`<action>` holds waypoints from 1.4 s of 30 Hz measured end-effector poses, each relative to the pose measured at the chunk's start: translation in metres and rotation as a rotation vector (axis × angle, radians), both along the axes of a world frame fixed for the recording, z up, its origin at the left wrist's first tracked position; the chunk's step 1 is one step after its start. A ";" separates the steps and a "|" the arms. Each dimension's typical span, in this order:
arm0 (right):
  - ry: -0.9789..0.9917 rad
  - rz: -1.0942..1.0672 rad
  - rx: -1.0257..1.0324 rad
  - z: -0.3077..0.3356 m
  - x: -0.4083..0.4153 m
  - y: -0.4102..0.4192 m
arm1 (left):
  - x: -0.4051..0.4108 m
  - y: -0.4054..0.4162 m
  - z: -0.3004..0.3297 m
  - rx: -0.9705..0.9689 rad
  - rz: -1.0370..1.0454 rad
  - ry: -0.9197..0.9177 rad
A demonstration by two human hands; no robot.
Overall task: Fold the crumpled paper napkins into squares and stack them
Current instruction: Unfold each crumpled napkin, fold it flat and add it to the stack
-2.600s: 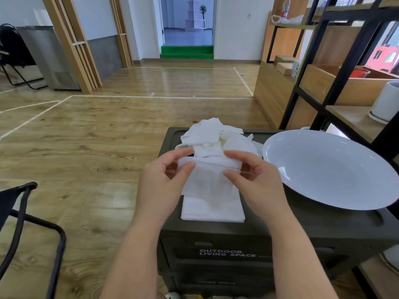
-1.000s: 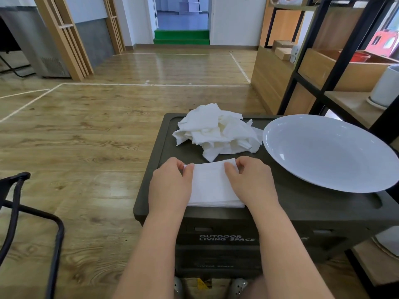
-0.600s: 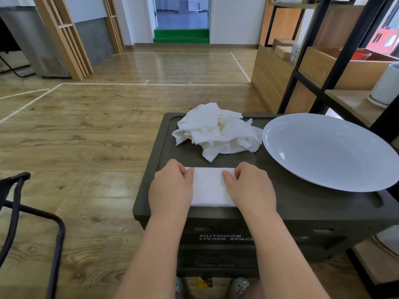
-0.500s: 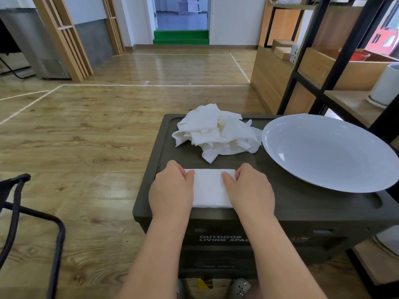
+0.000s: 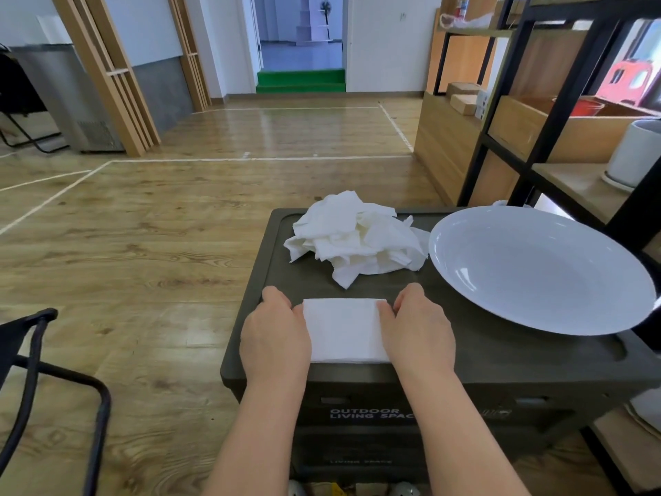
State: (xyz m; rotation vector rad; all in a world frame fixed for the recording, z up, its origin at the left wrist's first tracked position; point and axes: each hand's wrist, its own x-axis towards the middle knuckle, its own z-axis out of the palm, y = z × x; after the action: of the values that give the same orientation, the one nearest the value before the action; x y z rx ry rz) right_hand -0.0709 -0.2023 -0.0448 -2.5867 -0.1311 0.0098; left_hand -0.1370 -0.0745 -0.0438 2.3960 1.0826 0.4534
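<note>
The folded napkin [image 5: 344,329] is lying flat on the near edge of the dark storage box [image 5: 500,356], forming a white rectangle whose near edge is running along the box lid's front rim. The left hand [image 5: 274,338] is resting palm-down on the napkin's left edge, and the right hand [image 5: 417,334] is resting palm-down on its right edge. Both hands are pressing the paper against the lid; the fingers are pointing away from the person and bending down at the tips, and they are enclosing nothing. The thumbs are lying on the napkin's upper corners.

The pile of crumpled napkins [image 5: 354,238] is sitting on the far part of the lid, beyond the folded napkin and apart from it. The white plate [image 5: 536,270] is occupying the right part of the lid, and its left rim is standing just beside the pile.

The box front is displaying white lettering that reads "OUTDOOR LIVING SPAC", with the remainder hidden behind the right forearm. A black metal shelving frame [image 5: 572,91] with wooden shelves is standing to the right of the box. A black tubular chair frame [image 5: 32,352] is standing on the wooden floor [image 5: 161,245] to the left.
</note>
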 end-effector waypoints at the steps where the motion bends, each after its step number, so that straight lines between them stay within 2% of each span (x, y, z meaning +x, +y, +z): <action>1: 0.005 0.004 -0.001 0.000 0.001 -0.001 | 0.000 0.001 0.001 0.002 -0.007 0.012; 8: -0.025 0.038 -0.084 0.000 0.001 0.001 | 0.004 0.000 0.001 0.104 -0.052 0.102; 14: -0.017 0.054 -0.056 0.000 0.000 -0.001 | 0.001 0.000 0.003 0.162 -0.099 0.126; 17: 0.009 0.031 0.042 0.000 -0.002 -0.006 | -0.001 0.002 0.022 0.313 -0.127 0.068; 20: 0.094 -0.030 0.260 0.006 0.006 -0.012 | 0.020 0.001 0.052 0.382 -0.201 -0.151; 22: 0.146 -0.067 0.397 0.011 0.011 -0.014 | 0.048 -0.003 0.063 0.405 -0.267 -0.181; 27: 0.155 -0.075 0.560 0.013 0.013 -0.018 | 0.112 -0.013 0.061 0.452 -0.351 0.069; 34: 0.160 -0.077 0.668 0.010 0.019 -0.020 | 0.121 -0.008 0.050 0.597 -0.341 0.191; 37: 0.146 -0.072 0.684 0.009 0.018 -0.019 | 0.107 -0.005 0.054 0.572 -0.317 0.110; 42: 0.103 -0.030 0.801 0.016 0.012 -0.017 | 0.057 -0.006 0.076 0.377 -0.265 -0.239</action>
State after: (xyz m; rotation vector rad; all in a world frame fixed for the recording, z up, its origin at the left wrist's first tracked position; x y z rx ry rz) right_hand -0.0584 -0.2191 -0.0286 -1.7836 -0.0423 0.0652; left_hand -0.0803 -0.0801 0.0324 2.6685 0.6046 0.8876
